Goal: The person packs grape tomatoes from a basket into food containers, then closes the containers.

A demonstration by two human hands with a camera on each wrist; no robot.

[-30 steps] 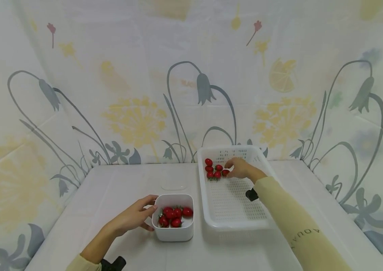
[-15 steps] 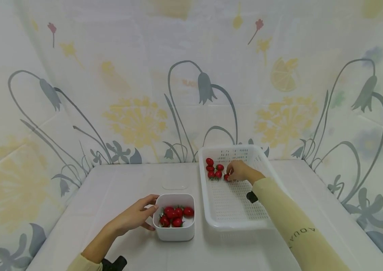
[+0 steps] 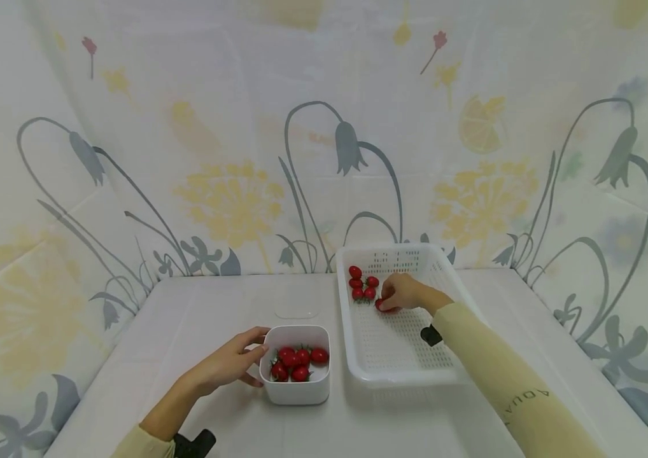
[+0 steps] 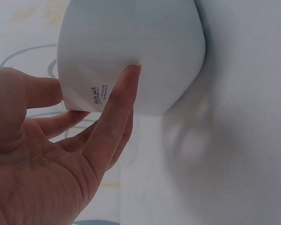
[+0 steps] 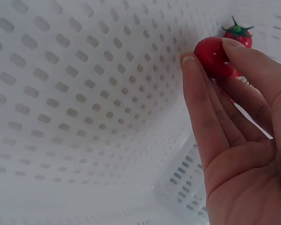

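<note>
My right hand (image 3: 404, 292) pinches a red cherry tomato (image 5: 211, 57) between thumb and fingers, low inside the white perforated basket (image 3: 358, 376). Just left of it, several more cherry tomatoes (image 3: 370, 293) lie on the basket floor. One with a green calyx (image 5: 239, 29) shows behind the pinched one in the right wrist view. My left hand (image 3: 229, 364) touches the left side of a small white box (image 3: 296, 395), its fingers fairly straight against the outer wall (image 4: 131, 37). Several cherry tomatoes (image 3: 288, 358) lie in that box.
Box and basket stand side by side on a white-covered table (image 3: 215, 305), the basket to the right and farther back. A faint clear lid-like shape (image 3: 296, 305) lies behind the box. A flower-print curtain (image 3: 232, 210) rises along the table's back edge.
My right hand has drawn a cherry tomato slightly toward me, away from the group in the basket, and now pinches it. My left hand stays at the box.
</note>
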